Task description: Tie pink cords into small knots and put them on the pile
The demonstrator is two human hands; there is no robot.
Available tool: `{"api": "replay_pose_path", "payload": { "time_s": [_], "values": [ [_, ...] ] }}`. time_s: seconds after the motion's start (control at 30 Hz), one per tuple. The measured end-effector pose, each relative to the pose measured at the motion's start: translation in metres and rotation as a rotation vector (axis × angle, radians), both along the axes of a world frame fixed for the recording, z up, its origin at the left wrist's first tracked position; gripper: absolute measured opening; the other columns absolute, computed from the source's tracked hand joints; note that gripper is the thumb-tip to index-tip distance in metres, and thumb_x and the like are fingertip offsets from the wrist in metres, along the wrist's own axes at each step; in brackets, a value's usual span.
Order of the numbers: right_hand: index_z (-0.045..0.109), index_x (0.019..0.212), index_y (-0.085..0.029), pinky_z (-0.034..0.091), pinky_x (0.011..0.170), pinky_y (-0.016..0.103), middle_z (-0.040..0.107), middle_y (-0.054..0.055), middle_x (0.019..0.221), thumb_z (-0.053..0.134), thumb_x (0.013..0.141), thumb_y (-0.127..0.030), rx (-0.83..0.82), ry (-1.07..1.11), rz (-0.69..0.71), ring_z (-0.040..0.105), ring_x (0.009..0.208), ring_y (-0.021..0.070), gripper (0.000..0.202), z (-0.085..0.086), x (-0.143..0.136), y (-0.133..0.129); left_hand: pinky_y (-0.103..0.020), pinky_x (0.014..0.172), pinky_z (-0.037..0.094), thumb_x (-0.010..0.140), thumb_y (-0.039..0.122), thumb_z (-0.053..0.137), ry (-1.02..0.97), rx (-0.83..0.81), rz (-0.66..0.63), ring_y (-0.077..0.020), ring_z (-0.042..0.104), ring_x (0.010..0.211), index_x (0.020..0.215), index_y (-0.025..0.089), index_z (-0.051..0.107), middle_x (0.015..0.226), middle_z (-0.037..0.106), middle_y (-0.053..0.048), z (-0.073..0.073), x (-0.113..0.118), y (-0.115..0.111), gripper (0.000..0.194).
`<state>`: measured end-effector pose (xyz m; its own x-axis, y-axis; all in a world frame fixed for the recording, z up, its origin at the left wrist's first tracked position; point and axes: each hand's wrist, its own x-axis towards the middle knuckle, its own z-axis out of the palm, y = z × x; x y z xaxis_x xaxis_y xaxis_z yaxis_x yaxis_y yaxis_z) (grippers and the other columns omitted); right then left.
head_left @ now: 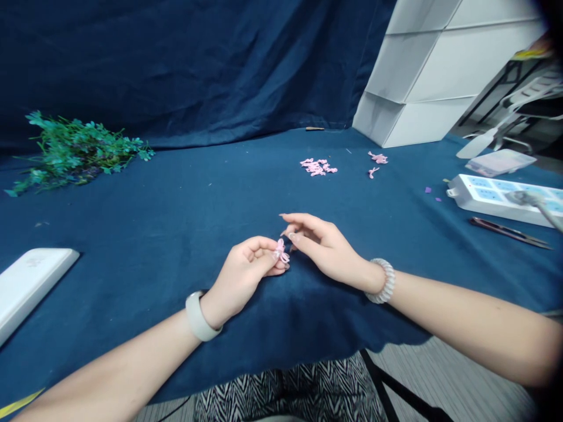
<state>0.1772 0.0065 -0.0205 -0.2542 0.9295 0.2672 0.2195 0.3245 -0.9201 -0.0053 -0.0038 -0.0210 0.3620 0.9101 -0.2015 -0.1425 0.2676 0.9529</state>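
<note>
Between the thumb and fingers of my left hand (248, 266) is a small pink looped piece (282, 252), like a tiny bow or flower. My right hand (323, 243) hovers just right of it, fingers loosely bent and apart, with nothing visible in them. Farther back on the dark blue cloth lies a cluster of similar pink pieces (317, 167). Two smaller groups of pink loops, one (378, 157) above the other (373, 173), rest to the right of that cluster.
Green artificial sprigs (88, 149) lie at the back left, and a white device (33, 284) at the left edge. On the right are a power strip (484, 196), dark thread snips (510, 232) and a clear plastic box (500, 162). White boxes (422, 82) stand behind.
</note>
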Motion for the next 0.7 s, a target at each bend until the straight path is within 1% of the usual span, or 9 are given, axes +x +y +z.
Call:
{"api": "replay_pose_path", "payload": {
  "time_s": [0.07,0.23,0.37,0.5,0.7],
  "values": [
    [0.061,0.117,-0.016,0.055,0.072,0.029,0.067,0.006,0.094,0.054,0.088,-0.028,-0.006,-0.014,0.020,0.064,0.075,0.0126,0.032,-0.0003,-0.0002,0.0010,-0.025,0.076,0.055,0.080,0.025,0.068,-0.004,0.002,-0.020,-0.0105,0.065,0.071,0.086,0.015,0.066,0.076,0.069,-0.002,0.0001,-0.0005,-0.0002,0.012],
    [0.071,0.097,-0.019,0.052,0.070,0.027,0.070,0.005,0.092,0.059,0.087,-0.024,0.132,-0.140,0.072,0.064,0.077,0.0124,0.016,0.0019,-0.0009,0.0007,-0.026,0.076,0.055,0.079,0.025,0.069,-0.005,0.012,-0.049,-0.0121,0.064,0.073,0.088,0.015,0.068,0.075,0.068,-0.003,0.0014,-0.0010,-0.0005,0.013],
    [0.073,0.087,-0.019,0.052,0.074,0.028,0.071,0.003,0.085,0.060,0.087,-0.024,0.142,-0.118,0.068,0.065,0.080,0.0129,0.014,0.0032,0.0000,0.0007,-0.026,0.076,0.054,0.080,0.027,0.068,-0.062,-0.030,-0.064,-0.0117,0.063,0.073,0.086,0.014,0.070,0.079,0.068,-0.004,0.0054,-0.0007,-0.0002,0.014],
    [0.073,0.083,-0.019,0.050,0.071,0.027,0.071,0.003,0.083,0.060,0.086,-0.022,0.120,-0.088,0.022,0.064,0.077,0.0123,0.014,0.0035,0.0015,-0.0001,-0.026,0.076,0.055,0.082,0.031,0.064,-0.133,-0.081,-0.042,-0.0119,0.063,0.072,0.083,0.013,0.069,0.079,0.066,-0.004,0.0078,0.0009,0.0011,0.018],
    [0.072,0.081,-0.017,0.048,0.068,0.026,0.070,0.003,0.082,0.059,0.086,-0.021,0.083,-0.078,0.006,0.063,0.074,0.0116,0.014,0.0045,0.0012,-0.0013,-0.025,0.077,0.055,0.085,0.032,0.062,-0.068,-0.069,-0.038,-0.0102,0.063,0.073,0.084,0.014,0.066,0.079,0.066,-0.002,0.0044,0.0008,0.0008,0.018]
  ]
}}
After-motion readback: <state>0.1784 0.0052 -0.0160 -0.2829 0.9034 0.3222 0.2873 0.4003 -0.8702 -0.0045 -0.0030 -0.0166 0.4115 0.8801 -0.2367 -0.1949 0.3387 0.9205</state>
